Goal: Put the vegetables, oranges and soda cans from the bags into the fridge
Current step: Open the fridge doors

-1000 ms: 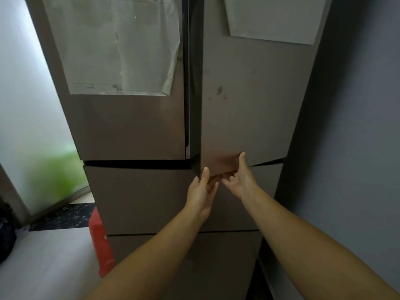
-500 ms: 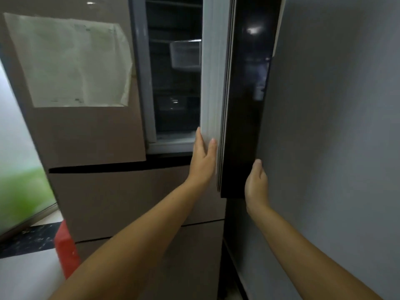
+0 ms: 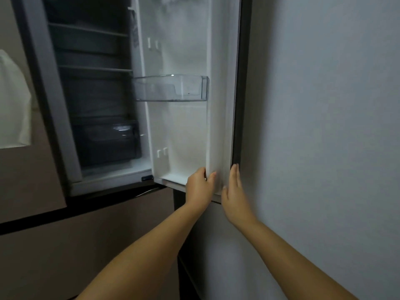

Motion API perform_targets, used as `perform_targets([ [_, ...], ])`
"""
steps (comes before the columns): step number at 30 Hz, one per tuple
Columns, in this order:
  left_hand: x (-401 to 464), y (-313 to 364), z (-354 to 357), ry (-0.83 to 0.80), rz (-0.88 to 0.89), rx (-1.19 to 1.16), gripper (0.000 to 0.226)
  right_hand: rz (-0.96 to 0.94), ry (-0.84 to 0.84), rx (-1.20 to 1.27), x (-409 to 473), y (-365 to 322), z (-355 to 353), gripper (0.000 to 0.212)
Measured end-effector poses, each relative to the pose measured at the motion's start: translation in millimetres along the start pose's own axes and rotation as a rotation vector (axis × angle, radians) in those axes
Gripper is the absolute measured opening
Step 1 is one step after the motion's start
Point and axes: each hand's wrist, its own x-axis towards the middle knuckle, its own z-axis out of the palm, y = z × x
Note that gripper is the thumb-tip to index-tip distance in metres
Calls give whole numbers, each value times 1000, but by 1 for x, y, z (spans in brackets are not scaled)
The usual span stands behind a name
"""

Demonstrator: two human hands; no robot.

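Lower middle of frame: your left hand [image 3: 200, 184] grips the fridge door's [image 3: 186, 131] bottom edge, thumb wrapped round it.
Right hand [image 3: 234, 195]: flat, fingers straight against the door's outer edge.
Fridge [image 3: 97, 118]: upper left, open, dark shelves.
Door bin [image 3: 171, 87]: clear, centre.
Groceries: can't see any.

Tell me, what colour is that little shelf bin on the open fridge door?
Clear, see-through plastic door bin; the head view shows it.

The fridge door [image 3: 186, 131] runs off the top edge, the dark shelves [image 3: 91, 68] inside are too dim to read, and the right hand [image 3: 234, 191] is motion-blurred.
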Motion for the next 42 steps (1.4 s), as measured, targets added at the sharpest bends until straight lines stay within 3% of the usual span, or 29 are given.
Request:
perform_targets([
  [14, 16, 19, 29, -105, -33, 211, 29, 128, -164, -107, 22, 16, -34, 63],
  [17, 8, 10, 13, -220, -21, 40, 29, 153, -83, -87, 15, 27, -21, 55],
  [19, -1, -7, -8, -213, -43, -13, 36, 230, -32, -85, 8, 29, -8, 50],
  [21, -8, -33, -36, -146, -83, 5, 34, 312, -5, -71, 4, 27, 11, 61],
  [24, -18, -79, -88, -42, -222, 30, 28, 489, 107, 176, -1, 15, 48, 79],
  [26, -25, -108, -126, 75, -405, -86, 25, 653, 88, 396, -8, 3, 87, 85],
  [28, -27, -131, -161, 219, -579, -282, 24, 723, -103, 541, -25, -22, 130, 76],
  [30, -26, -146, -195, 366, -677, -486, 30, 616, -344, 570, -35, -56, 168, 63],
  [32, -24, -159, -226, 480, -731, -696, 40, 407, -481, 522, -25, -94, 196, 52],
  [36, -16, -186, -273, 615, -817, -1021, 58, 98, -571, 500, 20, -167, 243, 41],
  [42, 14, -217, -312, 754, -714, -1432, 75, 92, -581, 681, 77, -231, 296, 39],
])
